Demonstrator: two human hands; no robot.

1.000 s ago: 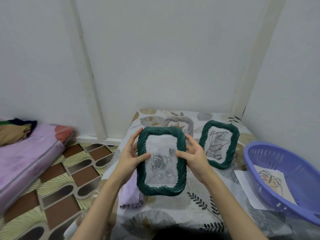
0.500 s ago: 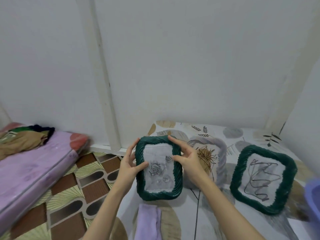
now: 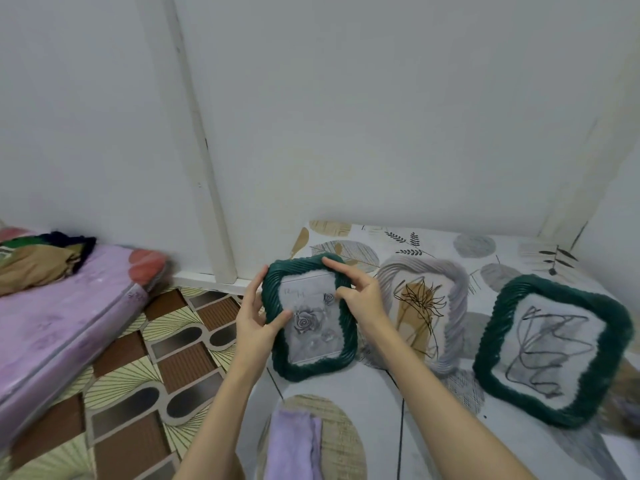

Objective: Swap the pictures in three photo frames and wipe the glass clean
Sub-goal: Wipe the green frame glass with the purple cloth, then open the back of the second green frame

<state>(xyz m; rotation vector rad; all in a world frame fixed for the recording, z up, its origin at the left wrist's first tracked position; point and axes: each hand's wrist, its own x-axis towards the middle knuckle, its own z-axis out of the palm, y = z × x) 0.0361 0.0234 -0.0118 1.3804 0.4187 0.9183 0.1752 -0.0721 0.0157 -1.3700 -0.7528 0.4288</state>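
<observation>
You hold the rose frame (image 3: 310, 315) upright between both hands, at the left edge of the desk (image 3: 374, 393) with its leaf-patterned cover. Your left hand (image 3: 254, 327) grips the frame's left side, the thumb lying across the glass and the fingers curled behind the green rim. Your right hand (image 3: 360, 296) pinches the frame's upper right corner, the forefinger laid along the top rim and the thumb pressing on the right edge.

Just to the right of the rose frame, partly behind your right hand, a grey frame (image 3: 431, 306) with a line drawing of a plant is propped up. Further right of it, well apart from the rose frame, a second green frame (image 3: 550, 348) with a dark scribbled drawing sits tilted back on the desk.

Below the rose frame, near the desk's front edge, a lilac cloth (image 3: 294, 445) lies folded. To the left of the rose frame, across the patterned floor (image 3: 138, 393), a purple mattress (image 3: 59, 327) carries bundled clothes (image 3: 38, 261).
</observation>
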